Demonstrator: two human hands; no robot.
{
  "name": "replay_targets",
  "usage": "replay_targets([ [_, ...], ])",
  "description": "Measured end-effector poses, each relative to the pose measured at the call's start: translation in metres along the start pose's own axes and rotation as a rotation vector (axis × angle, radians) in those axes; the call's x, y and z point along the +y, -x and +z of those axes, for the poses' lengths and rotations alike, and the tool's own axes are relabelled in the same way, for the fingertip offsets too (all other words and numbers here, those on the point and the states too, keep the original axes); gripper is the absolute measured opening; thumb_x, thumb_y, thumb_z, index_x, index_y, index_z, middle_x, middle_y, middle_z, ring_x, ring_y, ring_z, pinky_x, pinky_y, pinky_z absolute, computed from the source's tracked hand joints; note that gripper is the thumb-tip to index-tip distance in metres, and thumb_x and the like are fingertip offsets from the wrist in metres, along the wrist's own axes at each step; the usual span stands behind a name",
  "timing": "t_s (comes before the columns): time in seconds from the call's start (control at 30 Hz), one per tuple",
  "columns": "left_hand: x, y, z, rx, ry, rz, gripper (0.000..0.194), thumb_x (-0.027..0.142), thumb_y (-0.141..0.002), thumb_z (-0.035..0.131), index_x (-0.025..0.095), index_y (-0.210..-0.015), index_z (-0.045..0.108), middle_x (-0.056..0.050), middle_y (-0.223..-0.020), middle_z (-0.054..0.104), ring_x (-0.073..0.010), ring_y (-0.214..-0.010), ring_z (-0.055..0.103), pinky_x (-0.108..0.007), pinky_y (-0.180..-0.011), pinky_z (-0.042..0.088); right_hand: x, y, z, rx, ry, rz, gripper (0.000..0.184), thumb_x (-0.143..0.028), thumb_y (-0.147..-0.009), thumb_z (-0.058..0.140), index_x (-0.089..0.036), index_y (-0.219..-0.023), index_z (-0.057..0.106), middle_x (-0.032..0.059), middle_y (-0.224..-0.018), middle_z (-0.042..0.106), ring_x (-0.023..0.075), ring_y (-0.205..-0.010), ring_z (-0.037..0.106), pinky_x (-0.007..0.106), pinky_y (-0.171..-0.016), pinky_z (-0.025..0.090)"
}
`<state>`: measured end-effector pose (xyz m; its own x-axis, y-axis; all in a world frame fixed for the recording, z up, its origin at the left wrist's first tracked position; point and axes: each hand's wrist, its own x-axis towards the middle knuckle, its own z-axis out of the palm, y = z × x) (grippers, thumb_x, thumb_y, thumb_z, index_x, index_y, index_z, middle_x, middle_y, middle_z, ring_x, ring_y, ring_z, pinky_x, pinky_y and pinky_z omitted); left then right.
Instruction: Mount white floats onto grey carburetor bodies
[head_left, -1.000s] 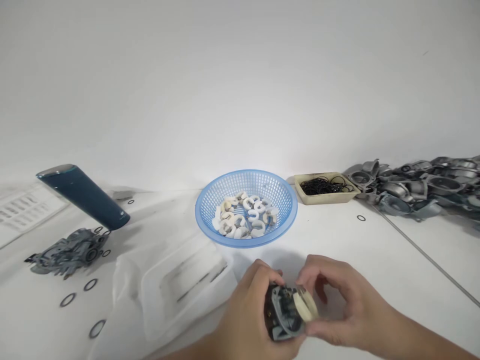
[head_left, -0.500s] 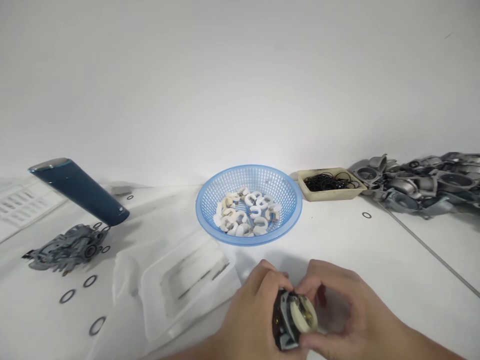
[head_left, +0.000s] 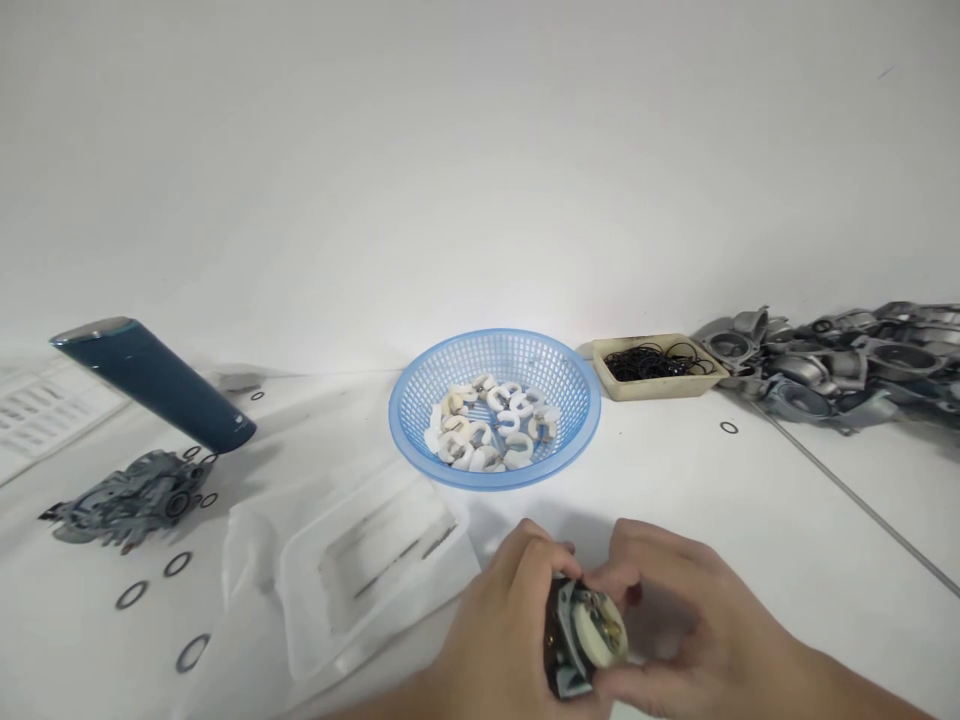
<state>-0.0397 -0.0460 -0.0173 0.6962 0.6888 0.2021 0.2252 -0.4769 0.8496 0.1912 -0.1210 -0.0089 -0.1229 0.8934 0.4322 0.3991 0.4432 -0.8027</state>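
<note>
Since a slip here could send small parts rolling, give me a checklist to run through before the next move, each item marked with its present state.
1. Left hand holds the dark metal part: ok.
2. Right hand has its fingertips at the cream piece: ok.
3. Cream piece fully seated in the metal part: cannot tell; fingers and the viewing angle hide the joint.
4. Blue basket upright, with the white pieces inside: ok.
5. Every dark ring in the tray: not ok; one lies near it, others at the left.
</note>
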Motion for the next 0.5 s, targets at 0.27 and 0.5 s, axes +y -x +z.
replay_targets([
  [0.27, 0.003, 0.0, 0.001, -0.026, 0.003, -0.009, 0.067, 0.027, -0.066, 0.098, 0.027, -0.119, 0.057, -0.005, -0.117, 0.059, -0.0272, -0.094, 0.069, -0.039, -0.082, 0.053, 0.005, -0.001, -0.001, -0.043, -0.007, -0.026, 0.043, -0.066, -0.096, 0.096, -0.027, -0.107, 0.08, -0.0001, -0.088, 0.07, 0.0183, -0.076, 0.066, 0.029, -0.067, 0.051],
  [0.5, -0.002, -0.003, 0.001, -0.039, 0.068, 0.008, 0.07, 0.023, -0.066, 0.1, 0.026, -0.119, 0.055, -0.007, -0.125, 0.058, -0.0287, -0.103, 0.068, -0.041, -0.09, 0.056, 0.016, 0.001, 0.001, -0.052, -0.054, 0.047, 0.046, -0.067, -0.092, 0.099, -0.027, -0.106, 0.08, 0.0005, -0.091, 0.068, 0.0199, -0.079, 0.062, 0.032, -0.07, 0.047],
])
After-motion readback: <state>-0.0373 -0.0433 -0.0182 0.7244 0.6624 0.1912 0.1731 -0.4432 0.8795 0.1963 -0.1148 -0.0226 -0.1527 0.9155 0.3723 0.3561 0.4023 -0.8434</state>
